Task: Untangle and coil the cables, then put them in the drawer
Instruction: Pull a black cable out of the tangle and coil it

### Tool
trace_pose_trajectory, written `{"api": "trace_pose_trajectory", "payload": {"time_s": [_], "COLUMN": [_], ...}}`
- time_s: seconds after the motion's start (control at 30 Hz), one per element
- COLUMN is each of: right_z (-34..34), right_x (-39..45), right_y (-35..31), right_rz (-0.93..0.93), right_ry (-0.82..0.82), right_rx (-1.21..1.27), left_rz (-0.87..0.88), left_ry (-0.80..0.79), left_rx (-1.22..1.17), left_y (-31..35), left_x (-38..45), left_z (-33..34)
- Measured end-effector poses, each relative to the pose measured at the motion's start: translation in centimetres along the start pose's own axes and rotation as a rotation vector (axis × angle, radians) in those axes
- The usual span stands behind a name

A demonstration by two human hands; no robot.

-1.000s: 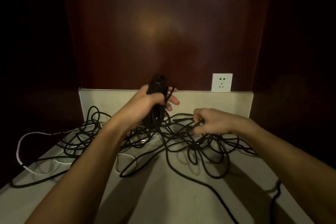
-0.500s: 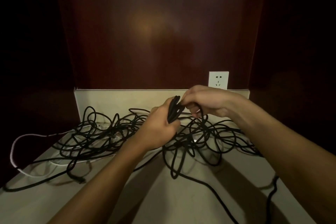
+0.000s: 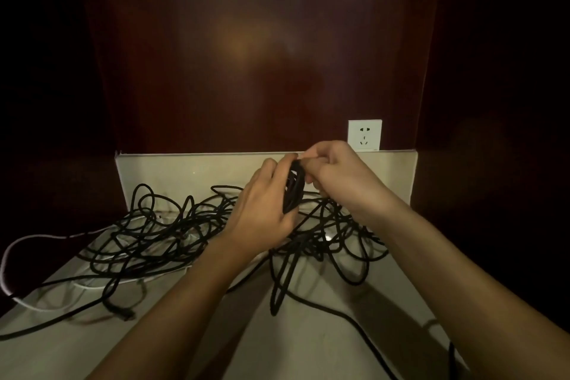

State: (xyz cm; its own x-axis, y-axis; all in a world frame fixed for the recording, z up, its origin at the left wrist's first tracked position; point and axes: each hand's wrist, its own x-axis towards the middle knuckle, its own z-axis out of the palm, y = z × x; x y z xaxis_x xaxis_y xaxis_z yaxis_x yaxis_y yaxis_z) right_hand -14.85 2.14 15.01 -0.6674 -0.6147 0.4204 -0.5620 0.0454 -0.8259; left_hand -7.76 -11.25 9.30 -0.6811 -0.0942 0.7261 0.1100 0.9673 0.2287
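Holding the coil (image 3: 293, 187) upright in your left hand (image 3: 262, 210), you have its long axis running near vertical, fingers curled round the bundled loops with the thumb side facing you. Your right hand (image 3: 336, 173) sits just beside it on the right, touching the coil's top, fingertips pinching a black strand there; how tightly, the dim light does not show.

The loose black cable (image 3: 160, 234) you have yet to gather lies below and mostly to the left of the coil, spread over the table (image 3: 308, 345), with more loops under your right wrist and one long loop hanging toward you. So the slack feeds up from beneath, and your right hand is the nearer one to draw it and lay the next turn along the coil's upright axis. A white cable (image 3: 27, 241) threads through the heap at far left and will likely snag. The drawer is not in view. Most of the coiling looks undone.
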Motion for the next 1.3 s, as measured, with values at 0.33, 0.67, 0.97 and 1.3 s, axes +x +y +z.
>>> {"api": "trace_pose_trajectory", "payload": {"time_s": [0.33, 0.67, 0.97, 1.3], "right_z": [3.1, 4.3, 3.3, 3.8], "right_x": [-3.8, -7.3, -7.1, -7.7], "right_y": [1.4, 5.1, 4.6, 4.0], "right_rz": [-0.003, 0.027, 0.225, -0.294], "right_ry": [0.081, -0.149, 0.041, 0.056], "right_rx": [0.214, 0.034, 0.526, -0.374], "left_rz": [-0.062, -0.661, -0.831, -0.681], "left_ry": [0.097, 0.135, -0.010, 0.094], "left_rx": [0.063, -0.981, -1.553, -1.186], "left_y": [-1.0, 0.7, 2.4, 4.0], "left_x": [0.7, 2.2, 1.7, 1.5], "left_z": [0.2, -0.2, -1.2, -0.4]}}
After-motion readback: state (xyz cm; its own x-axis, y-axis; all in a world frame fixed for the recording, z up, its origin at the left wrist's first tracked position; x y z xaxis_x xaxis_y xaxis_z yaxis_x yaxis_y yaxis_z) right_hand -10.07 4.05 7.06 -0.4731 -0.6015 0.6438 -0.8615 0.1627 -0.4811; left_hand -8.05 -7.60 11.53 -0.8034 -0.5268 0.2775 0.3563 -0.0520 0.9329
